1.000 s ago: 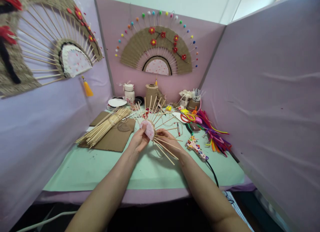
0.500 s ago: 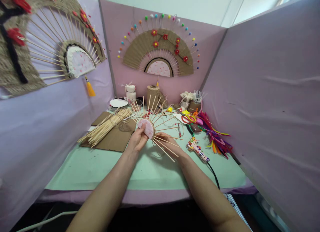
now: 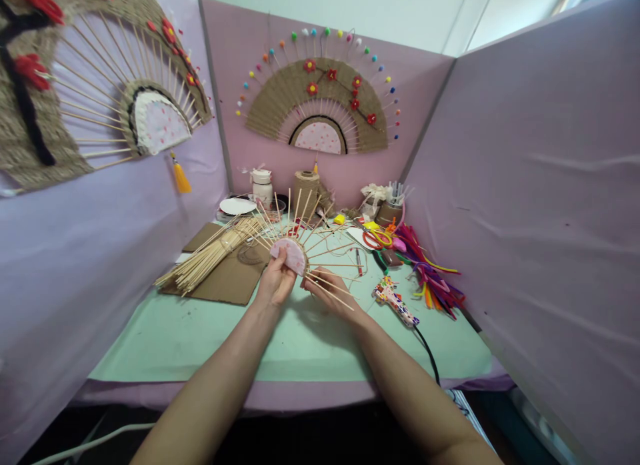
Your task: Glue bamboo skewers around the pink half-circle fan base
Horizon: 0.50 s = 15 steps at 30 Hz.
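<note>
A half-made fan [image 3: 290, 253], a pink half-round card with several thin wooden sticks fanning out of it, is held up over the green table top [image 3: 200, 338]. My left hand [image 3: 274, 285] is closed on the card's lower left edge, thumb on its face. My right hand [image 3: 327, 290] grips the fan from behind on the right, under the lowest sticks, its fingers partly hidden by them. A bundle of loose sticks [image 3: 210, 255] lies on brown cardboard [image 3: 227, 278] just left of my hands.
A patterned glue gun [image 3: 395, 301] with a black cord lies right of my hands, beside a heap of coloured pipe cleaners [image 3: 430, 271] and scissors [image 3: 375, 237]. A twine spool [image 3: 306, 188], a white jar [image 3: 261, 183] and a plate [image 3: 236, 205] stand at the back. Finished fans hang on the purple partition walls.
Both hands have turned the fan and shifted it slightly left and away from me, so the card faces up more. The grip is unchanged.
</note>
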### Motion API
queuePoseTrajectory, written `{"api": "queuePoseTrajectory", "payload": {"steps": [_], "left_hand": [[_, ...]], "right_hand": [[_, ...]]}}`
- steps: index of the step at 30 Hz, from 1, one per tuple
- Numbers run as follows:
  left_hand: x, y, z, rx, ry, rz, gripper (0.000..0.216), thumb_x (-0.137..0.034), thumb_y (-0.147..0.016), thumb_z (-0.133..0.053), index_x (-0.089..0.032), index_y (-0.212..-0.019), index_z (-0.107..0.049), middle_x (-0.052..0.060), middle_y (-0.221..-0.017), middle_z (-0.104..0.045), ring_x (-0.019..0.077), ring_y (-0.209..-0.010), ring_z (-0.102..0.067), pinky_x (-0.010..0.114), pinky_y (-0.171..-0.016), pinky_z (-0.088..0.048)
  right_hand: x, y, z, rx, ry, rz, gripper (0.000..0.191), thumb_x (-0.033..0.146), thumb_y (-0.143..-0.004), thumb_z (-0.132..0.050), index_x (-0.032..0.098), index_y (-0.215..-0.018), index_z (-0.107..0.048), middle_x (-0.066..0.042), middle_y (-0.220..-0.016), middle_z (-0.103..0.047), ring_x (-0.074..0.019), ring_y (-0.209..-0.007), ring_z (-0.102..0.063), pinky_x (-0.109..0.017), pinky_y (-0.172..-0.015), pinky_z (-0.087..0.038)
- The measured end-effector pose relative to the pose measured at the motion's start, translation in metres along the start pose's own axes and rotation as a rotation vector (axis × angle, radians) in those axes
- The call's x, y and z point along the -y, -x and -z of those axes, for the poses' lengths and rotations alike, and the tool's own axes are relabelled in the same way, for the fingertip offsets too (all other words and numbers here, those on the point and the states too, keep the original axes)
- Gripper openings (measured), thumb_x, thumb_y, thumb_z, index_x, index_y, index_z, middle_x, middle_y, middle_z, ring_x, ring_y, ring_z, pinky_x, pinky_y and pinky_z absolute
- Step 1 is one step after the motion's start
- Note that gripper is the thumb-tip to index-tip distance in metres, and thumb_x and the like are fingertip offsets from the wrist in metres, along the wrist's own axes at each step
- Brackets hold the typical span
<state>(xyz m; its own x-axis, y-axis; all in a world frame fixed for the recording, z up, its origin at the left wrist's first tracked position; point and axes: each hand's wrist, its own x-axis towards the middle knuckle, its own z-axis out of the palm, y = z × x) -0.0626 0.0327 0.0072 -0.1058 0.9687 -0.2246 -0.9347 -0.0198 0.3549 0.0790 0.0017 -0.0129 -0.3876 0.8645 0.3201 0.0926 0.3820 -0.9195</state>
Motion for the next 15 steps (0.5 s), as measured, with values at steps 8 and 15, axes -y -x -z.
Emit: {"api": "queuePoseTrajectory", "payload": {"steps": [8, 15], "left_hand": [[0.006, 0.011, 0.006, 0.369, -0.238, 0.056, 0.029, -0.019, -0.077, -0.073, -0.021, -0.102, -0.059, 0.000, -0.087, -0.068, 0.0120, -0.076, -0.065, 0.024, -0.071, -0.052], [0.003, 0.016, 0.008, 0.566, -0.578, 0.174, 0.046, -0.037, -0.065, -0.081, -0.016, -0.098, -0.058, 0.002, -0.070, -0.065, 0.0139, -0.047, -0.056, 0.022, -0.036, -0.040]], "right_hand": [[0.015, 0.003, 0.001, -0.102, 0.199, -0.008, 0.021, 0.032, -0.089, -0.050, 0.022, -0.075, -0.063, -0.002, -0.083, -0.061, -0.0165, -0.080, -0.057, -0.029, -0.077, -0.045], [-0.005, 0.000, 0.005, -0.034, 0.177, -0.023, 0.029, 0.042, -0.090, -0.051, 0.020, -0.075, -0.064, -0.001, -0.072, -0.062, -0.0150, -0.069, -0.057, -0.028, -0.070, -0.045]]}}
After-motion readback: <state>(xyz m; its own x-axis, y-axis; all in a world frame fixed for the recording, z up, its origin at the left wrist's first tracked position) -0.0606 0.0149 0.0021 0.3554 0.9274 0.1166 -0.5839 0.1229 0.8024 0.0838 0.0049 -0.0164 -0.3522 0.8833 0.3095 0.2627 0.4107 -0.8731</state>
